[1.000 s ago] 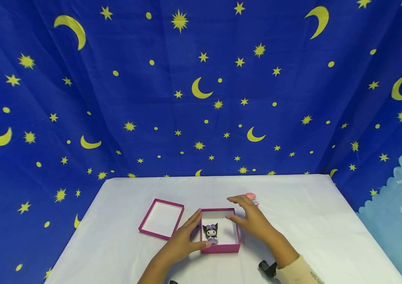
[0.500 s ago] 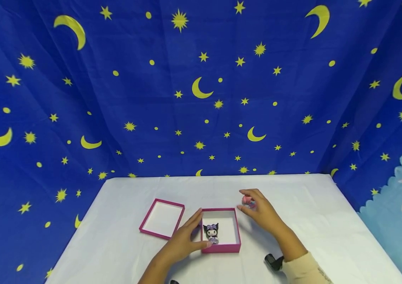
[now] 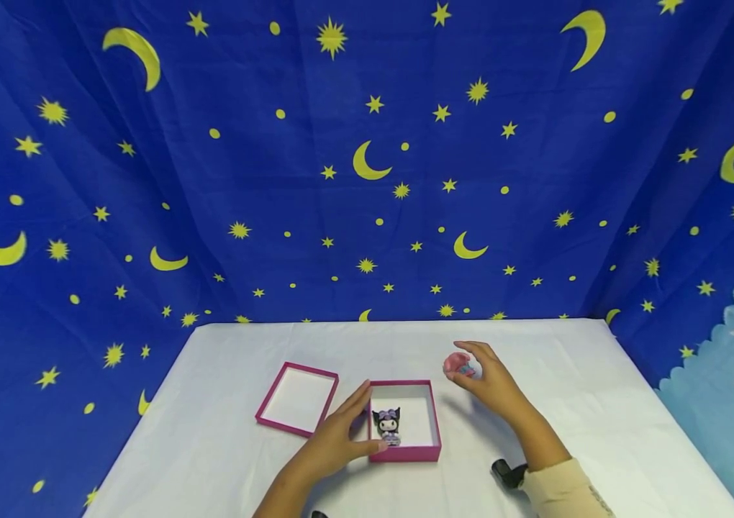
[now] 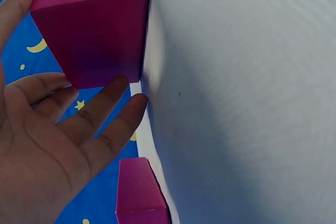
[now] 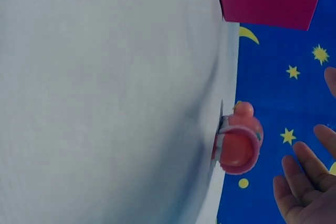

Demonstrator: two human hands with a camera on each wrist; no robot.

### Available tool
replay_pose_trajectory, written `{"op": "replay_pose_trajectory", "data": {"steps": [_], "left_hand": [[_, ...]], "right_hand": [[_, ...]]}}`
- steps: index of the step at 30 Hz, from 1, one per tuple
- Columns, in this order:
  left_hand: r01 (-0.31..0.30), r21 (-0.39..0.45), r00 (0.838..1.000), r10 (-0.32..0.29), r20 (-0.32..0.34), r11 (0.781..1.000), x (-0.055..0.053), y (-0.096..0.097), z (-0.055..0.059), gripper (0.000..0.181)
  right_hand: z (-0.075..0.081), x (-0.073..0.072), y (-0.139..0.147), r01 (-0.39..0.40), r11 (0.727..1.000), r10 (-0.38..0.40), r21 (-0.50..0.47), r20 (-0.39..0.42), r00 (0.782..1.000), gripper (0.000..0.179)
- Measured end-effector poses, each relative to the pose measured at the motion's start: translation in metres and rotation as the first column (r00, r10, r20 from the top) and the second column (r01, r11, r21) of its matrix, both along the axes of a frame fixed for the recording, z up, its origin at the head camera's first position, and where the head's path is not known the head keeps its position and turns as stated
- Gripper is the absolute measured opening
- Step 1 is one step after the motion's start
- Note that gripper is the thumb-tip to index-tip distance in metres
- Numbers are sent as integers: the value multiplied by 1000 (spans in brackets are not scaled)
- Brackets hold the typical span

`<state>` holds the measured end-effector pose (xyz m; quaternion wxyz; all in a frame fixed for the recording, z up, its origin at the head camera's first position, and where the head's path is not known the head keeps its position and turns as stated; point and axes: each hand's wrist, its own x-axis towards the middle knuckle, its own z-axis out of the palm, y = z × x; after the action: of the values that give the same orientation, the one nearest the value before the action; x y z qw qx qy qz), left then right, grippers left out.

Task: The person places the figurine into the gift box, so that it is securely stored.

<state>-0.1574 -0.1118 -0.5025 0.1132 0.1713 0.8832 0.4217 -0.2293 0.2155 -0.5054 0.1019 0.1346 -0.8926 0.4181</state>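
Observation:
In the head view my left hand (image 3: 333, 442) holds the left side of an open magenta box (image 3: 404, 454), thumb at the front wall and fingers along the side. The left wrist view shows its fingertips (image 4: 120, 82) at the box's far end. Inside the box, on the left, stands a black-and-purple cartoon figurine (image 3: 388, 426). My right hand (image 3: 495, 385) is around a small pink figurine (image 3: 458, 363), right of the box, with thumb and forefinger spread. In the right wrist view that pink figurine (image 5: 242, 142) stands close to the tablecloth, its fingers (image 5: 310, 169) apart from it.
The magenta-rimmed lid (image 3: 297, 400) lies inside up, left of the box. A white cloth (image 3: 250, 345) covers the table. Behind hangs a blue curtain (image 3: 315, 201) with yellow moons and stars. A light-blue panel (image 3: 723, 381) is at the right. A black wrist camera (image 3: 508, 473) sits at the right wrist.
My right hand has moved from over the box's right edge rightward to the pink figurine. My left hand, the box and the lid stay where they were.

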Motion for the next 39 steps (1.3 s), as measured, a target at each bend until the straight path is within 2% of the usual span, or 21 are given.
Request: {"op": "replay_pose_trajectory", "data": {"steps": [6,11,14,20,33,39], "left_hand": [[4,8,1000,-4,2,1000,1,0,0,95],[0,0,1000,0,-2,1000,1,0,1,95],[-2,-5,1000,2,-5,1000,1,0,1,96],[-2,-4,1000,2,-2,1000,1,0,1,96],[1,-4,1000,-1,5,1000,0,1,-1,96],[6,6,1000,-6,6,1000,0,0,-1,96]], "right_hand": [[-2,-4,7,-4,1000,4,-2,102,995,72],[-3,-7,10,-22,1000,18,18,221,975,83],[-4,-9,12,-31,999,23,26,264,964,87],[-7,-14,17,-62,998,54,21,290,956,90],[-12,-21,23,-111,993,114,-24,277,954,91],[-15,-21,24,-97,995,88,15,307,948,91]]}}
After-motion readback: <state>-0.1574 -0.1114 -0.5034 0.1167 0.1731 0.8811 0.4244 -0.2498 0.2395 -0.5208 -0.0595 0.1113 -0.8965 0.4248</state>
